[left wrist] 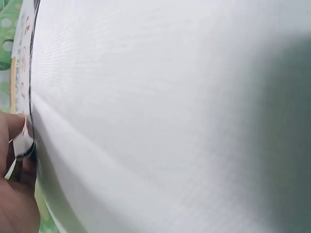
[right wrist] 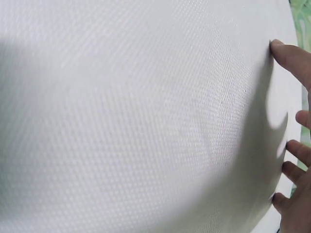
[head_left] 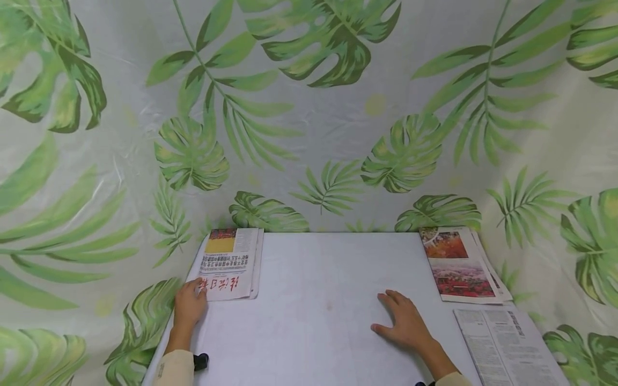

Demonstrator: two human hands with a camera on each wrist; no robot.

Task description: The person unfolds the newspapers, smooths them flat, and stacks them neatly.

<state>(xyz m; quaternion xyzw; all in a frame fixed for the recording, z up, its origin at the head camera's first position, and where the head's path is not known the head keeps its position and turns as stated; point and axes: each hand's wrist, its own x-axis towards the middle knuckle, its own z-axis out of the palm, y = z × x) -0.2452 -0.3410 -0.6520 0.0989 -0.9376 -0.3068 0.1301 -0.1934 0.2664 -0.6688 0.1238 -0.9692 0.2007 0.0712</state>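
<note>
At the left edge of the white table [head_left: 314, 321] lies a folded newspaper [head_left: 227, 271] with large red characters, upside down in the head view. My left hand [head_left: 189, 306] is at its near left corner. The left wrist view shows the thumb and fingers pinching that corner [left wrist: 24, 138], which curls up between them. On the other side, my right hand [head_left: 404, 326] holds nothing; its fingers are spread, with the fingertips right at the white surface in the right wrist view.
A stack of colour-printed newspapers [head_left: 463, 268] lies at the far right corner. Nearer, along the right edge, is another newspaper page [head_left: 502, 343] of dense grey text. Leaf-patterned sheeting [head_left: 333, 128] encloses the back and sides of the table.
</note>
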